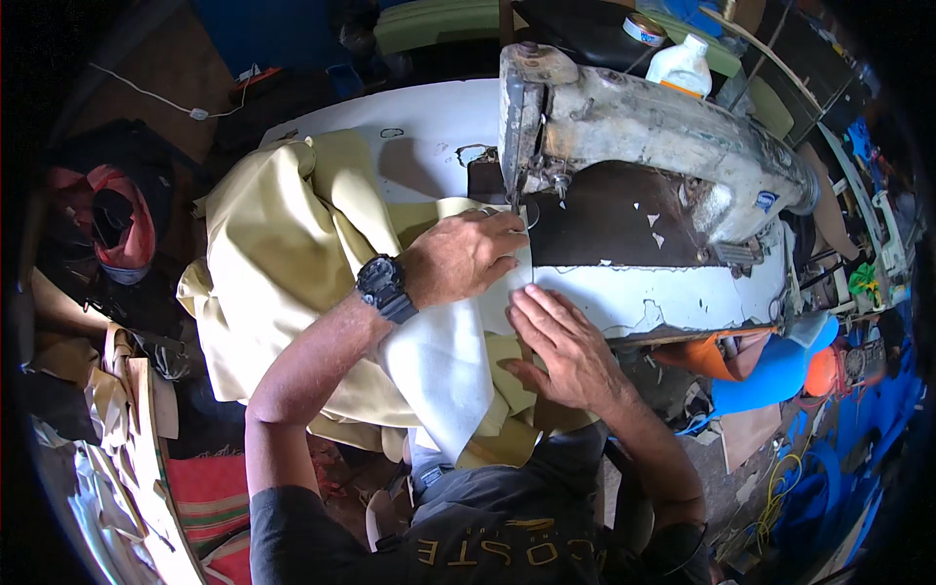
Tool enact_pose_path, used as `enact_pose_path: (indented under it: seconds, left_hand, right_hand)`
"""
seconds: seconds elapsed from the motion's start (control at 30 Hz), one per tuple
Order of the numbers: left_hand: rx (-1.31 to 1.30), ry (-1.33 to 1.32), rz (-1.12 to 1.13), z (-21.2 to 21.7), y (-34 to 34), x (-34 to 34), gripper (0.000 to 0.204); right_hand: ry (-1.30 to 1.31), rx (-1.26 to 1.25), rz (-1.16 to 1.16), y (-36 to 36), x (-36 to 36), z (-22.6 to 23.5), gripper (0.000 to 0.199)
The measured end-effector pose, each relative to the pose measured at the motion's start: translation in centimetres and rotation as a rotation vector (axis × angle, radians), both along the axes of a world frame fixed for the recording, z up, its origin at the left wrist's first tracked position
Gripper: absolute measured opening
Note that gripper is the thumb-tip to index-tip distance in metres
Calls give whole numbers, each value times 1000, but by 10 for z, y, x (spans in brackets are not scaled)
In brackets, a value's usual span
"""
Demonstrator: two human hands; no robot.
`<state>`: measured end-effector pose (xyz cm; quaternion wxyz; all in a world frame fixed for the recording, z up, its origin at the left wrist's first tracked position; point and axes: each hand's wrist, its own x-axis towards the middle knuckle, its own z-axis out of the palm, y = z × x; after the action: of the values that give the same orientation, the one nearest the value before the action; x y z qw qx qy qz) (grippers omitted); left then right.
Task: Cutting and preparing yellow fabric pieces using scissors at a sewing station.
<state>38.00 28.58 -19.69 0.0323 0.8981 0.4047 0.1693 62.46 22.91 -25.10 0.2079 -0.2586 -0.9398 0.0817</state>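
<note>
Pale yellow sheet material, like leatherette, lies bunched on the sewing table, its white backing turned up in front of me. My left hand, a black watch on its wrist, is closed on the material beside the needle, fingers bent and pressed together at its edge. Close to the front edge of the table, my right hand lies with fingers stretched over the material's right edge, thumb apart. The worn grey sewing machine stands over the work; its needle area is just beyond my left fingertips, which partly hide the seam.
The white tabletop has chipped edges and a dark plate under the machine arm. Behind the machine stand a white jug and a round tin. Blue and orange pieces sit at the right; scraps crowd the left.
</note>
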Motion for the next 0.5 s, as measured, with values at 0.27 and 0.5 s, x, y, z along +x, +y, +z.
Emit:
enact_pose_path:
  seconds: [0.27,0.5]
  left_hand:
    - [34,-109,-65,-37,18,-21,25]
    - [7,-134,-47,-38,22,-20,20]
  right_hand:
    - [-6,-46,89,10,3,6,62]
    - [-33,-29,123,17,-1,11,63]
